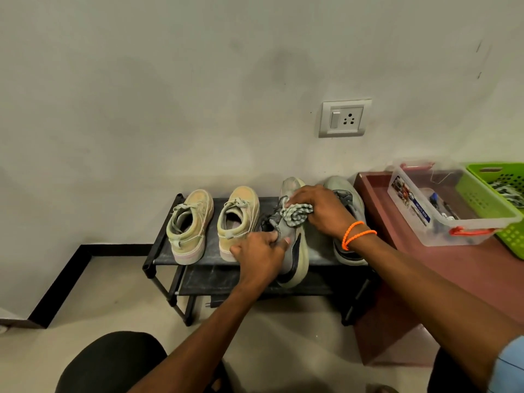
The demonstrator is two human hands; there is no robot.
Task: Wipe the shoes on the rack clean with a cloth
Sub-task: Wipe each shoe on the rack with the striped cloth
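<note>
Grey sneaker (295,245) tilted on black rack (164,251), striped cloth (296,214) atop.

You've got open shelf on the rack (158,251) left of the tan shoes (212,222). On the right, the maroon table (377,205) sits tight against the grey shoe (344,194), wall close behind.

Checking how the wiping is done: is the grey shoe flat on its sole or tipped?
Tipped: the grey shoe lies on its side, pale sole edge facing right, held by the left hand.
</note>
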